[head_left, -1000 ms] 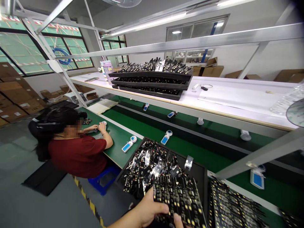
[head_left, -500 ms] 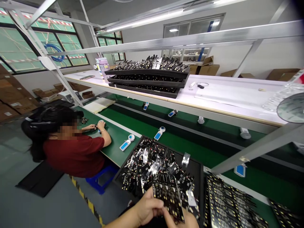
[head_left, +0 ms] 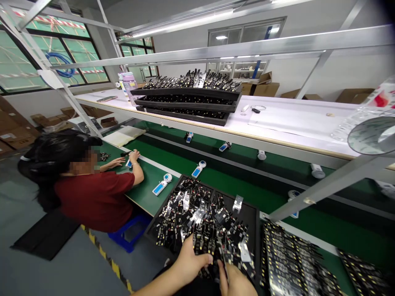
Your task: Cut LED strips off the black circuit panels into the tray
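Observation:
My left hand [head_left: 189, 261] is closed on a black circuit board panel [head_left: 205, 242] with rows of small pale spots, its thumb lying across the near side. Close beside it, my right hand [head_left: 236, 280] grips a thin board strip [head_left: 223, 257], seen almost edge-on. Whether this strip is fully apart from the panel I cannot tell. Beneath both hands lies a black tray [head_left: 255, 222] heaped with small loose circuit boards [head_left: 182, 209] and a few shiny metal pieces. To the right, whole board panels [head_left: 290, 259] are stacked in a pile.
At the left, a co-worker in a red shirt [head_left: 92, 197] handles a white device. Similar devices with blue faces [head_left: 162, 185] lie on the bench and green conveyor [head_left: 240, 176]. Overhead, the shelf [head_left: 277, 119] carries stacked trays [head_left: 185, 107]. A slanted metal post [head_left: 327, 185] stands at right.
The panel, earlier tilted up flat toward me between both hands, is now lower, and a strip in my right hand is turned edge-on. My view has shifted slightly; devices on the conveyor moved left.

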Demonstrator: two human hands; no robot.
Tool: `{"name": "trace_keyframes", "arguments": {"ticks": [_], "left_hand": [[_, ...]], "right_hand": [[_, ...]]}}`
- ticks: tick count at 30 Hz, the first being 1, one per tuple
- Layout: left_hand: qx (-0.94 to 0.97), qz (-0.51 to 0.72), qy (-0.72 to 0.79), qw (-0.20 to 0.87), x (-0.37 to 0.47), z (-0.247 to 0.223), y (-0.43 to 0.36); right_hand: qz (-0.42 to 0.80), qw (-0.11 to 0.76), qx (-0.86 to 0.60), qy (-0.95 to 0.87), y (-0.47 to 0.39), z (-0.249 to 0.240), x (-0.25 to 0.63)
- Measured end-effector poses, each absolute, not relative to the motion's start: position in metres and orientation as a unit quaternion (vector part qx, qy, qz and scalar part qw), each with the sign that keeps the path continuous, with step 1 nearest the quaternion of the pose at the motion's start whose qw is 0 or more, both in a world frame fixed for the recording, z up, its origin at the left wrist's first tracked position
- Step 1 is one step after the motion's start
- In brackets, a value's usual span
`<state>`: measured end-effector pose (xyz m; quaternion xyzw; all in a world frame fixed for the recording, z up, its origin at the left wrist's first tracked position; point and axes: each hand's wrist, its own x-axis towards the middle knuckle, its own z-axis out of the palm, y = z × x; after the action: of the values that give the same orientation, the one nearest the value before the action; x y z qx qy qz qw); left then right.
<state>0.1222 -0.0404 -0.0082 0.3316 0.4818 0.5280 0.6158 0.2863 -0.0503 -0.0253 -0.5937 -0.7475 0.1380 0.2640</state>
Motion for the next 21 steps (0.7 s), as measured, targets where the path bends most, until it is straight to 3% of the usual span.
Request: {"name": "trace_keyframes", "arguments": {"ticks": [5,10,14,17,21], "left_hand": [[0.380,0.513,0.494,0.590,0.125,-0.019,-0.036],[0.504,0.457,0.584,0.444,0.137,-0.033,-0.022],[0.531,0.434,0.570,0.453,0.134,-0.040,0.020],[0.532,0.411,0.584,0.455,0.120,-0.047,0.049],[0.528,0.399,0.597,0.454,0.100,-0.062,0.044]], "right_hand": [[0.301,0.346,-0.587,-0.666,-0.044,-0.030,0.289],[0.338,0.324,-0.597,-0.652,-0.041,-0.033,0.273],[0.386,0.262,-0.688,-0.555,-0.011,-0.041,0.271],[0.359,0.225,-0.734,-0.530,0.018,-0.050,0.305],[0.224,0.222,-0.823,-0.472,0.032,-0.059,0.376]]}}
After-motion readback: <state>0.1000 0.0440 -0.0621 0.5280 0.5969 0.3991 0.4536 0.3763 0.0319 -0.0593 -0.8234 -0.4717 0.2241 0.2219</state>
